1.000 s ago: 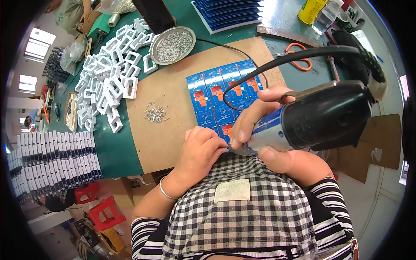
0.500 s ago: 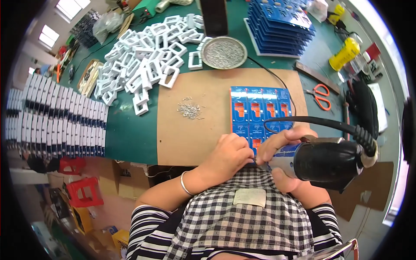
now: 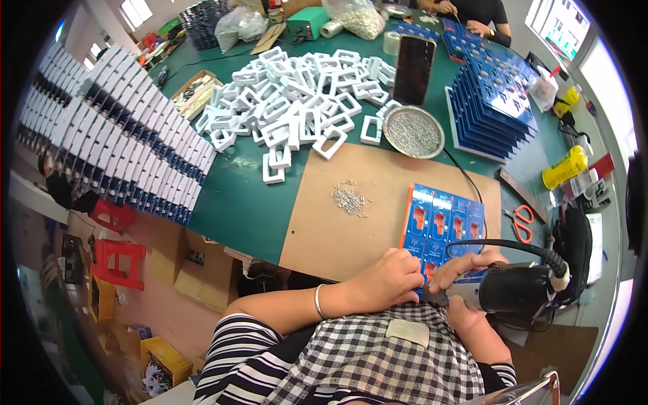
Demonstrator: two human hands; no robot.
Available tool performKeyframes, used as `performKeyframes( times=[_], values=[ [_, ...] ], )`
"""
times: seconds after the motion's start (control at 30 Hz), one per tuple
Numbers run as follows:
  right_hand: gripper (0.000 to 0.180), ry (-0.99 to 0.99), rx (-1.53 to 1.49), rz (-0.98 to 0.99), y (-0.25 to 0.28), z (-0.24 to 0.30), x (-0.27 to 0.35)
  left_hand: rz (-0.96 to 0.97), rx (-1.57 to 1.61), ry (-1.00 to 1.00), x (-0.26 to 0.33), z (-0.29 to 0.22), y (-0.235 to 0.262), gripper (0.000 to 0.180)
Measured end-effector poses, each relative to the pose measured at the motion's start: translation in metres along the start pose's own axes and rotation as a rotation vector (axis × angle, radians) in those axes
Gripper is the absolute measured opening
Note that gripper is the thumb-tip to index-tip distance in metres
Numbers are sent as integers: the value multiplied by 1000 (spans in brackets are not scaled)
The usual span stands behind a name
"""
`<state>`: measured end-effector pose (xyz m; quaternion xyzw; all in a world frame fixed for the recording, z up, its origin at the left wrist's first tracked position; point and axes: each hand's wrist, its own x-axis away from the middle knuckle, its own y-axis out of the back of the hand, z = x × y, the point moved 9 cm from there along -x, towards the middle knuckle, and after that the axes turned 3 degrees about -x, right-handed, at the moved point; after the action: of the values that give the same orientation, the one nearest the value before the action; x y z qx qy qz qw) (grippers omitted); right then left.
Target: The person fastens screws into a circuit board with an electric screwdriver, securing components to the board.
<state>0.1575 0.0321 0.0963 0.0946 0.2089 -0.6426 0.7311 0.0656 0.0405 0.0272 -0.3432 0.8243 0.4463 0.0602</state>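
Observation:
My right hand (image 3: pixel 467 278) is wrapped round a corded electric screwdriver (image 3: pixel 516 289) with a black body and a blue and grey front. Its nose points left, to the near edge of a blue panel block (image 3: pixel 448 233) with orange cutouts and an orange side. At that same edge, close to the tool's nose, my left hand (image 3: pixel 390 275) has its fingers curled in a pinch. What lies between those fingertips is hidden. Small silver screws (image 3: pixel 348 199) lie loose on the brown board (image 3: pixel 324 246), left of the panel block.
White rectangular frames (image 3: pixel 290 101) are heaped behind the board. A metal dish (image 3: pixel 413 131) of screws, an upright phone (image 3: pixel 414 71) and stacked blue panels (image 3: pixel 489 101) stand behind. Orange-handled scissors (image 3: pixel 522 223) lie right. White stacks (image 3: pixel 128 128) line the left. Another person's hand (image 3: pixel 479 28) works opposite.
The view has swung, so the table sits lower and further right, and the person opposite now shows. Both hands stay at the panel block's near edge, the tool still in the right.

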Motion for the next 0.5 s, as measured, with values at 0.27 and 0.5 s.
performKeyframes(
  times=[0.27, 0.5],
  values=[
    [63, -12, -302, -127, 30, -24, 4, -16, 0, -11, -2, 1, -4, 26],
    [60, 58, -509, -383, 88, -16, -8, 25, -3, -17, -6, 2, -1, 16]
  ],
)
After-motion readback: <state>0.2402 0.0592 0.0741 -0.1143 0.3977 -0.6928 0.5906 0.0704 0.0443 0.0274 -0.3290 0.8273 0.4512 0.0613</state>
